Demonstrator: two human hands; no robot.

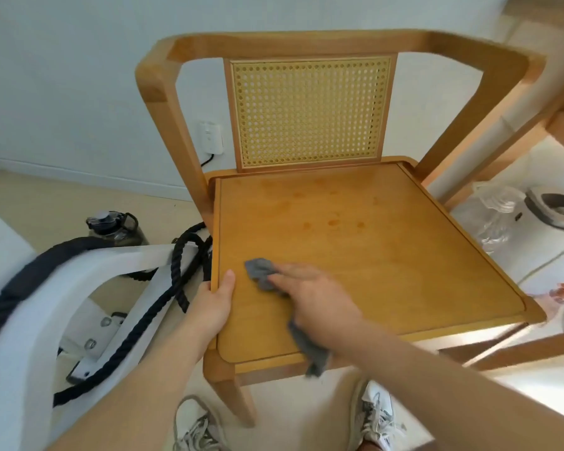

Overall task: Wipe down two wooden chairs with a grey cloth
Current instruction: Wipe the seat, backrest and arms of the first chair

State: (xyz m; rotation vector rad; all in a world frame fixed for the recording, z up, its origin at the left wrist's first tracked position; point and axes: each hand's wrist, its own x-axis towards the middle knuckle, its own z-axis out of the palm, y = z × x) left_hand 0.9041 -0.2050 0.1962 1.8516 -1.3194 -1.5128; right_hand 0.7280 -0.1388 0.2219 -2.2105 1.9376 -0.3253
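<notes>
A wooden chair [365, 229] with a cane back panel and curved armrests stands in front of me, its flat seat facing up. My right hand [310, 296] presses a grey cloth [258, 271] onto the front left part of the seat; one end of the cloth hangs over the front edge. My left hand [214, 304] grips the seat's left edge, thumb on top. Faint stains show near the seat's middle. Part of another wooden frame [518, 348] shows at the lower right.
A white frame [46, 304] wrapped with thick black rope [163, 301] sits to the left, with a dark water bottle [118, 227] behind it. A wall socket [211, 137] is behind the chair. A wooden table leg [489, 151], plastic bag [492, 216] and white appliance [554, 206] are on the right.
</notes>
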